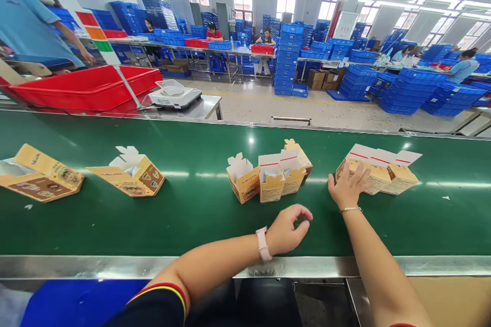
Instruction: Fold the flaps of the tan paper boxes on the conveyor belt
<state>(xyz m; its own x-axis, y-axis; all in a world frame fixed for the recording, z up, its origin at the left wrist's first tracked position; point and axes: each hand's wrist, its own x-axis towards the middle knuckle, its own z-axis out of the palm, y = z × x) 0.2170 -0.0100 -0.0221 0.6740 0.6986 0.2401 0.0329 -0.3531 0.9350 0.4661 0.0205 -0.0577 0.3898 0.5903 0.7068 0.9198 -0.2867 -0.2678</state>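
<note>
My right hand point(350, 185), a bracelet at its wrist, is spread against the near left side of a row of yellow-brown cartons point(401, 180) whose white top flaps stand up. Above the green belt, my left hand point(290, 228) is held with curled fingers and a gap between thumb and forefinger, nothing in it. Just beyond it stands a cluster of small open cartons point(271, 189), some with silvery packets inside. Farther left on the belt are two more open cartons, one with a brown printed side point(153, 180) and another point(57, 181) at the far left.
A metal rail point(115, 267) edges the green conveyor belt point(192, 230) on my side. Behind the belt are a red bin point(88, 93), a white scale point(174, 96) and a striped signal post point(97, 36). Blue crate stacks point(287, 59) and several seated people fill the background.
</note>
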